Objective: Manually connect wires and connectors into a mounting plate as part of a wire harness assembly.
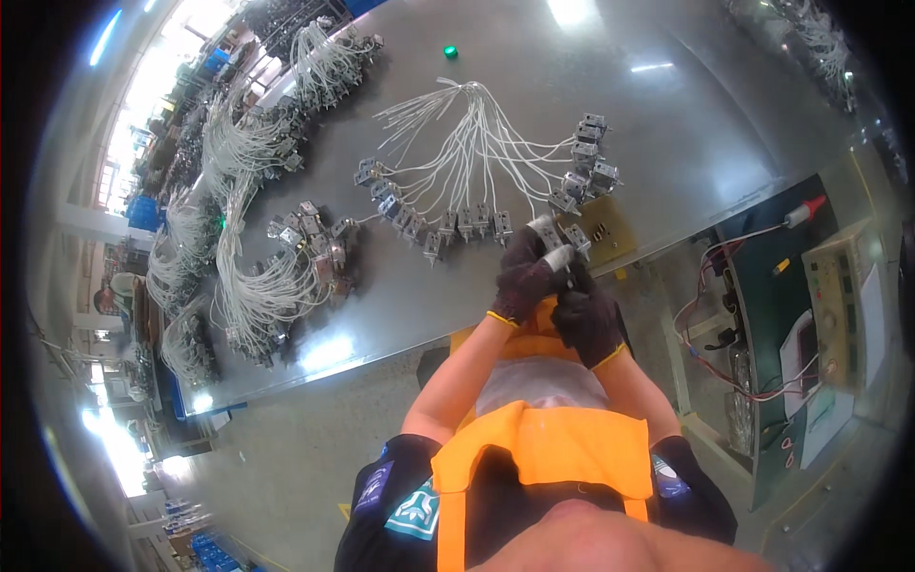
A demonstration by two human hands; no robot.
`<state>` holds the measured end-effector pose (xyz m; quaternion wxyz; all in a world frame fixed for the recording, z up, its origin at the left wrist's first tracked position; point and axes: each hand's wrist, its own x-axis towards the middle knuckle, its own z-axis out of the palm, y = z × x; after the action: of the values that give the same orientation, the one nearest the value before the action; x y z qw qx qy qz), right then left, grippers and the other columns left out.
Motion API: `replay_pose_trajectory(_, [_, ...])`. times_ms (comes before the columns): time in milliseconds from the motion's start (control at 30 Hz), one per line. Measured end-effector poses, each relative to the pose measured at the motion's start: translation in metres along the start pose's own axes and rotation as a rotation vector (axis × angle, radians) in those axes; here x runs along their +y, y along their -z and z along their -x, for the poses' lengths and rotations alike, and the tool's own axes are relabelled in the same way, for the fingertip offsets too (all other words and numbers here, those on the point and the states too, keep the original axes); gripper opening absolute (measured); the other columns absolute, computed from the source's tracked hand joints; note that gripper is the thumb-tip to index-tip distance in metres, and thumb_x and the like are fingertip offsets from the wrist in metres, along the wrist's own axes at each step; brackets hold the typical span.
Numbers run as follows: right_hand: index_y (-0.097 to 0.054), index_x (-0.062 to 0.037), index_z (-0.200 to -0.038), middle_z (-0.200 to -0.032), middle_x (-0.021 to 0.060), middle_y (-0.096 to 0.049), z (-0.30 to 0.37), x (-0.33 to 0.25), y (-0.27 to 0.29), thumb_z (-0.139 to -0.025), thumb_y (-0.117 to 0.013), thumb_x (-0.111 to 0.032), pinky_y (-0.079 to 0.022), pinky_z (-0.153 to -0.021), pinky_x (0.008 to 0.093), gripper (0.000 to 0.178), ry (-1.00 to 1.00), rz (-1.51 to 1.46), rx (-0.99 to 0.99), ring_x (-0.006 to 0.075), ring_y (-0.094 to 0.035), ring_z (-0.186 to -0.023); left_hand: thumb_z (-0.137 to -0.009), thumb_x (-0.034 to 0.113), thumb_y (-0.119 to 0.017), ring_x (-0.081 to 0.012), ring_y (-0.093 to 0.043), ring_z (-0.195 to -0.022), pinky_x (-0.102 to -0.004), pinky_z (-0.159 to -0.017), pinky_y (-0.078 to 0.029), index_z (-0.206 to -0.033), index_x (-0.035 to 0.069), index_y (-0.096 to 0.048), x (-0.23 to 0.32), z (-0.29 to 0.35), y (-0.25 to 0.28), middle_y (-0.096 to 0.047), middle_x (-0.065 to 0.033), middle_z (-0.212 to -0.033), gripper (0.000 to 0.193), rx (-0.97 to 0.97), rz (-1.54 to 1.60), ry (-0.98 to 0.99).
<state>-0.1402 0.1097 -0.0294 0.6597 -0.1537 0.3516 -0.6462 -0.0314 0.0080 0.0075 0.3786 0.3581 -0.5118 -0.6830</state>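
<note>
A person wearing dark knit work gloves, one on the left hand [522, 278] and one on the right hand [585, 322]; each glove ends at the wrist in a thin yellow cuff band [503, 318]. The forearms [457, 381] are bare. Above the elbows are the short sleeves of a black shirt [500, 491]. Its left sleeve carries a teal patch [416, 510] with a white emblem, beside a purple patch [375, 484]; its right sleeve has a purplish marking [671, 482], blurred. Over the shirt is a bright orange apron [581, 440] with two flat orange straps [451, 524].
</note>
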Motion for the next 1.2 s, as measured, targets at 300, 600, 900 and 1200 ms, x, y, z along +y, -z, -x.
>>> replay_pose_trajectory(300, [-0.060, -0.0060, -0.113, -0.092, 0.0079, -0.068, 0.008, 0.010, -0.033, -0.099, -0.053, -0.021, -0.054, -0.059, 0.0282, 0.021, -0.326, 0.054, -0.045, 0.0178, -0.067, -0.072, -0.079, 0.039, -0.078, -0.0403, -0.056, -0.116, -0.0458, -0.097, -0.048, -0.144, 0.004, -0.038, 0.074, 0.002, 0.064, -0.054, -0.0232, -0.131, 0.084, 0.033, -1.411, -0.641])
replay_pose_trajectory(600, [-0.063, -0.0019, -0.116, -0.111, 0.0077, -0.064, -0.055, -0.049, -0.011, -0.095, -0.057, -0.012, -0.051, -0.089, 0.0295, 0.024, 0.366, 0.278, -0.110, 0.0170, -0.062, -0.102, -0.079, 0.042, -0.077, -0.0401, -0.058, -0.113, -0.0462, -0.097, -0.046, -0.133, 0.006, -0.054, 0.065, -0.054, 0.082, -0.062, -0.0218, -0.121, 0.069, -0.236, -1.408, -0.138])
replay_pose_trajectory(900, [-0.066, -0.0060, -0.111, -0.108, 0.0031, -0.064, -0.080, -0.087, 0.033, -0.094, -0.060, -0.009, -0.049, -0.088, 0.0256, 0.019, 0.436, 0.232, 0.095, 0.0137, -0.060, -0.099, -0.078, 0.024, -0.082, -0.0256, -0.062, -0.098, -0.0360, -0.091, -0.048, -0.128, 0.003, -0.059, 0.031, -0.009, 0.066, -0.065, -0.0134, -0.107, 0.059, -0.050, -1.142, -0.388])
replay_pose_trajectory(1200, [-0.064, -0.0050, -0.112, -0.087, 0.0010, -0.065, -0.024, -0.095, 0.007, -0.101, -0.053, -0.022, -0.050, -0.067, 0.0247, 0.023, 0.380, 0.389, 0.293, 0.0081, -0.061, -0.072, -0.077, 0.024, -0.081, -0.0279, -0.063, -0.097, -0.0384, -0.086, -0.049, -0.127, 0.002, -0.058, 0.045, 0.006, 0.004, -0.064, -0.0158, -0.103, 0.059, 0.047, -1.170, -0.230])
